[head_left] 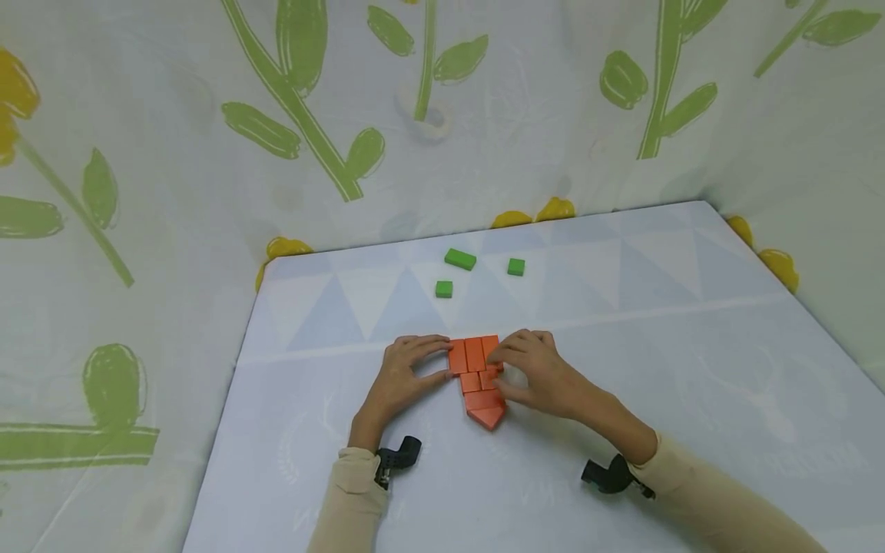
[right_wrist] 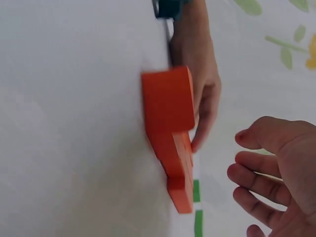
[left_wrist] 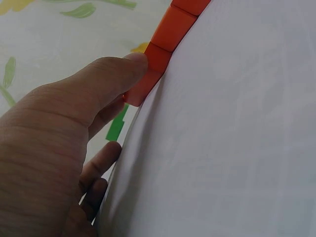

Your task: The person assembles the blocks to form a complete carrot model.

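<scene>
Several orange blocks (head_left: 474,355) lie flat against each other on the table, with a row of upright rectangles at the far end and a pointed block (head_left: 488,417) at the near end. At the far row's left side, my left hand (head_left: 404,376) pinches the leftmost orange block (head_left: 458,358) between thumb and index finger. The left wrist view has the thumb against the orange side (left_wrist: 159,58). My right hand (head_left: 542,374) hovers over the right side, hiding part of those blocks. Its fingers (right_wrist: 261,177) bend loosely around nothing, apart from the orange in the right wrist view.
Beyond the orange blocks lie a green rectangular block (head_left: 460,259) and two small green blocks, one (head_left: 444,289) nearer and one (head_left: 515,266) to the right. The pale table (head_left: 664,369) meets leaf-patterned cloth (head_left: 166,192) at its far and side edges.
</scene>
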A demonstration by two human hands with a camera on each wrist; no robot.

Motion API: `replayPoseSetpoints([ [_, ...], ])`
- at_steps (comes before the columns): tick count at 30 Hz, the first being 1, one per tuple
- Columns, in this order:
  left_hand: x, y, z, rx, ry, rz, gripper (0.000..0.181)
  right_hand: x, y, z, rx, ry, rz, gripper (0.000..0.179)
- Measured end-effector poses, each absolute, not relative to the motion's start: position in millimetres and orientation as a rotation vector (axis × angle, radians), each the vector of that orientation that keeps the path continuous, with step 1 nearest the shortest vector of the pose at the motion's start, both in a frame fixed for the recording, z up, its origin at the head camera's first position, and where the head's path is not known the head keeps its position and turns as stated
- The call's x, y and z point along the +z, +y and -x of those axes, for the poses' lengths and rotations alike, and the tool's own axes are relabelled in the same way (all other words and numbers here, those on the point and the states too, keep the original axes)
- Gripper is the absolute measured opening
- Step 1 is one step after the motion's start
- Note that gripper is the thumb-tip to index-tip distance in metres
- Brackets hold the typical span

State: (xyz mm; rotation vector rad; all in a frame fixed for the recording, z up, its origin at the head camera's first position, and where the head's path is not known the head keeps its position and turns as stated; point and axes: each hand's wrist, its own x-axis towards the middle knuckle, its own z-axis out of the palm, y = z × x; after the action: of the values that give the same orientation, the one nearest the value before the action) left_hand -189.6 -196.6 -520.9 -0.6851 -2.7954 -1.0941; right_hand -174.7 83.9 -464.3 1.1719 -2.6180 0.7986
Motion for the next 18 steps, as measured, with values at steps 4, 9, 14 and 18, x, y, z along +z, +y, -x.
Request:
replayPoseSetpoints([
  [4,-522.4,-197.3,190.6,-1.091,-2.778,0.703,0.044,-456.4,83.2,197.3,0.838,-2.699,-1.010,0.023],
  [9,-520.8,-197.1,189.3,-1.102,-2.785,0.692,0.044,-449.1,79.6,229.9,0.881,-2.729,-0.861,0.026],
  [14,-521.5,-196.6,188.4,-1.092,-2.786,0.680,0.044,-449.2,70.9,268.0,0.864,-2.759,-0.750,0.028],
  [18,-521.9,-196.0,189.3,-1.083,-2.773,0.694,0.044,-451.4,63.7,296.5,0.820,-2.786,-0.690,0.030],
])
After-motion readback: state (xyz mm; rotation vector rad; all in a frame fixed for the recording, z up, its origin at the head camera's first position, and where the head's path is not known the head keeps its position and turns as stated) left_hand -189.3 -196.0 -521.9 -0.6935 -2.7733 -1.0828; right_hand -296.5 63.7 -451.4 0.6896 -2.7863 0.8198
